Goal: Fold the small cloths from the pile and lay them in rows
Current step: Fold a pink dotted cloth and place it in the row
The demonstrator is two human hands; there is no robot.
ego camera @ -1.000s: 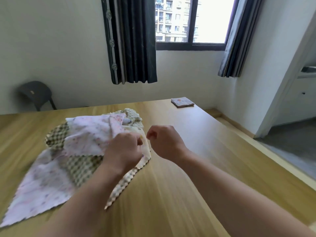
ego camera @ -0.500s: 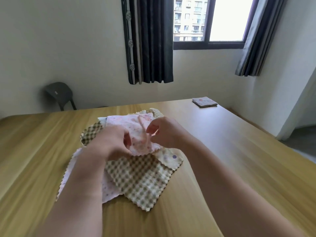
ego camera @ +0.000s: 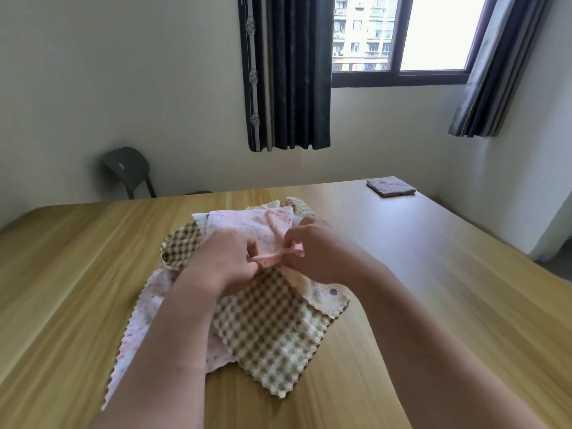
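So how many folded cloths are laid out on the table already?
1. The folded cloth lies near the far right corner of the table, apart from the pile. Others may sit out of view.

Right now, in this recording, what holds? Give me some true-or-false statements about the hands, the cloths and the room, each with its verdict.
1. The left hand and the right hand both pinch the pink cloth. True.
2. Three folded cloths lie in a row at the far right. False: only one folded cloth lies there, on the table.
3. A checked cloth lies below the hands. True.
4. The dark chair stands right of the window. False: it stands by the wall, left of the curtain.
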